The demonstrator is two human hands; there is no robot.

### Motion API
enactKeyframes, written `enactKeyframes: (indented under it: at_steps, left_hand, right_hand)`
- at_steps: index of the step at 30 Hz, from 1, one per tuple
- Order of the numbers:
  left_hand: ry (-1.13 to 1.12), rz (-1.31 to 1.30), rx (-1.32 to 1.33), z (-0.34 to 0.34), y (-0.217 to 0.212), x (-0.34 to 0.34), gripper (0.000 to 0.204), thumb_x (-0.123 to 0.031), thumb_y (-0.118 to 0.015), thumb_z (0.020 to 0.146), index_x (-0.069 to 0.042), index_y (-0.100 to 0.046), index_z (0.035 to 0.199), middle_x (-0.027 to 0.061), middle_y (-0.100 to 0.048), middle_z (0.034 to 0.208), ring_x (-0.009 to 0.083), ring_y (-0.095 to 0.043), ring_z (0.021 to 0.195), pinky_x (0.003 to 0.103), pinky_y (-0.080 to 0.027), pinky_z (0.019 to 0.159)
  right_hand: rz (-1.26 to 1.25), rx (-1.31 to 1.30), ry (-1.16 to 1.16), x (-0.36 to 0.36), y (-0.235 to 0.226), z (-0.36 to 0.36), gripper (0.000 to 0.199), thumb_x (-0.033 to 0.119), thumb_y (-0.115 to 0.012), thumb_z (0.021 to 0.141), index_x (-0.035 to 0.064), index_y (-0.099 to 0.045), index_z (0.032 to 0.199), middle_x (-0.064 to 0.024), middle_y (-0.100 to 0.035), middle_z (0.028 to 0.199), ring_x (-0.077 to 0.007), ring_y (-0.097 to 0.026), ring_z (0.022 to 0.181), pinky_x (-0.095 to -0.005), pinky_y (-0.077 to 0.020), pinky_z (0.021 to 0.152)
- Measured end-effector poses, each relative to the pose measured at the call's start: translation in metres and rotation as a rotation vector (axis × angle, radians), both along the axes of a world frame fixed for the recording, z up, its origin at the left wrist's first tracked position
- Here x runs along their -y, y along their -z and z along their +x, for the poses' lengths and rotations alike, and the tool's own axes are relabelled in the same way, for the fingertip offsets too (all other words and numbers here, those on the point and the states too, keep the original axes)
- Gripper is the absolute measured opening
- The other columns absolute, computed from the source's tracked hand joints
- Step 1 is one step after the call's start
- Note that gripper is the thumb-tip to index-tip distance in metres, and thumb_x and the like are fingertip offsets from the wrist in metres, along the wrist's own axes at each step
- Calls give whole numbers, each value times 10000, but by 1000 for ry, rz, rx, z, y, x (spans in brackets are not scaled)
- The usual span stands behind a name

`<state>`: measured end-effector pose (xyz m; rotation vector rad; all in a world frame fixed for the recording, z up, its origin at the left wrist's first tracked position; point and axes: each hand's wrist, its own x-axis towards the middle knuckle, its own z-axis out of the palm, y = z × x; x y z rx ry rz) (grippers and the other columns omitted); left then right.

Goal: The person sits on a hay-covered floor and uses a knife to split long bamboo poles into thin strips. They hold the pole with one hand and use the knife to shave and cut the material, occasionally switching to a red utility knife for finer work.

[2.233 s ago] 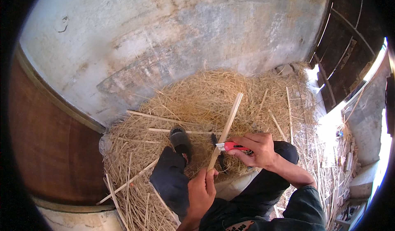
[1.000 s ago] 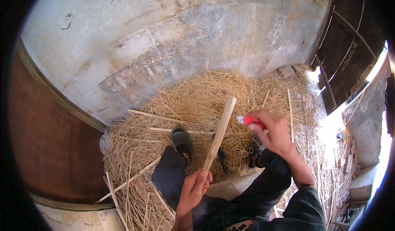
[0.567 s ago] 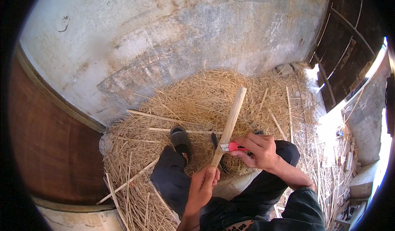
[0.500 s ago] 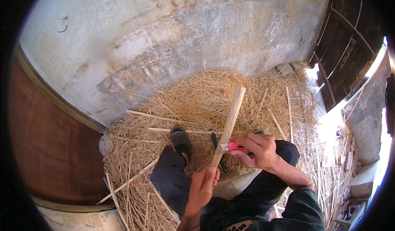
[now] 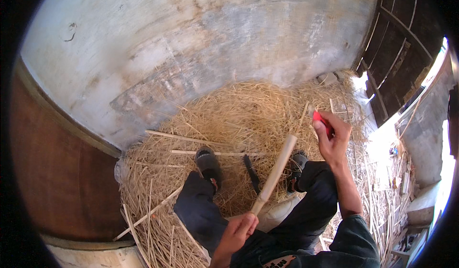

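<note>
Person here, legs apart, straw (image 5: 239, 108) all over the floor. Left hand (image 5: 237, 230) closed round the lower end of a bamboo stick (image 5: 276, 172); stick slants up and to the right, in front of the body, between the knees, top end free. Right hand (image 5: 334, 134) up to the right of the stick and apart from it, fingers curled round a red cutter (image 5: 322, 121), pale tip pointing up-left, a bit blurred. Dark shoes (image 5: 208, 163) either side. Long dark thing (image 5: 251, 173) lies on the straw between them, left of the stick; can't tell what kind. Loose strips (image 5: 184, 135) near the left shoe. Stained wall (image 5: 205, 43) behind, brown panel (image 5: 62, 167) far left.
</note>
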<state>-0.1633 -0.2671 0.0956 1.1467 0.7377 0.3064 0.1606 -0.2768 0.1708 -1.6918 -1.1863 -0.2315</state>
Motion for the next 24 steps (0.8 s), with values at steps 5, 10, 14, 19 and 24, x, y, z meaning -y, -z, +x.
enactKeyframes:
  at_steps: [5,10,14,19,24]
  left_hand:
    - [-100,52,9,9,-15,-24,405,-336,-415,1104,-50,-533,843,-60,-395,683,21,-316,577,208,-256,510]
    - [-82,50,63,17,-27,-33,397,-344,-426,1101,-38,-543,876,-61,-386,686,22,-303,579,213,-243,504]
    - [-69,-34,106,20,-27,-33,403,-365,-430,1097,-36,-540,892,-60,-384,674,25,-304,565,215,-244,499]
    - [-85,-68,116,26,-26,-30,417,-397,-456,1083,-72,-487,824,-66,-346,631,34,-286,520,233,-236,472]
    - [-88,-92,116,23,-21,-28,402,-379,-456,1085,-85,-461,810,-59,-355,642,34,-298,521,228,-239,472]
  right_hand:
    - [-72,86,-381,8,20,-43,184,147,-801,815,85,-750,980,-79,-737,863,-197,-700,659,-298,-538,557]
    - [-80,280,-460,11,31,-67,309,279,-844,767,110,-742,1004,-18,-654,751,-187,-650,564,-307,-501,485]
    - [-62,303,-479,12,32,-69,327,306,-841,761,108,-742,1002,1,-606,705,-172,-617,527,-313,-485,468]
    - [-68,343,-447,11,29,-68,321,307,-843,753,111,-746,988,8,-601,697,-161,-609,516,-305,-477,463]
    - [-74,375,-415,11,31,-69,317,326,-838,751,125,-750,979,22,-591,676,-151,-611,514,-298,-476,465]
